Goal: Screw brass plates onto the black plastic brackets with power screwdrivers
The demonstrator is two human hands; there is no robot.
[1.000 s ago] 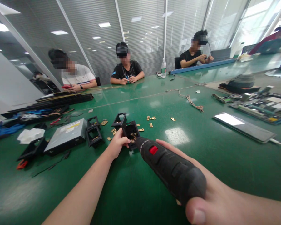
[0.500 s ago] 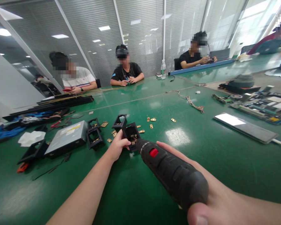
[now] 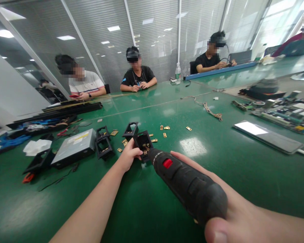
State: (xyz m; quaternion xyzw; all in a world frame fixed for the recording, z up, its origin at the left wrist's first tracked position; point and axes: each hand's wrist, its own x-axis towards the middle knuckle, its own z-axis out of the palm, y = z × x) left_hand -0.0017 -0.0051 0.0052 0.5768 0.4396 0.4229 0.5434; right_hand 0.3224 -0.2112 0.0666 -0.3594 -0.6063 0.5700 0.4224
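Worker's left hand (image 3: 128, 158) pinches a black plastic housing (image 3: 142, 141) on the green table (image 3: 147, 209) while right hand (image 3: 233, 216), wrapped round an elec. screwdriver (image 3: 187, 185), aims its long axis fwd-left, tip inside the housing, w/ brass clips (image 3: 164, 128) just beyond.

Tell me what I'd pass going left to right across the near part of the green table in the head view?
Orange-handled tool → grey drive box → empty black frames → left hand gripping a black housing → black electric screwdriver in the right hand → flat silver slab.
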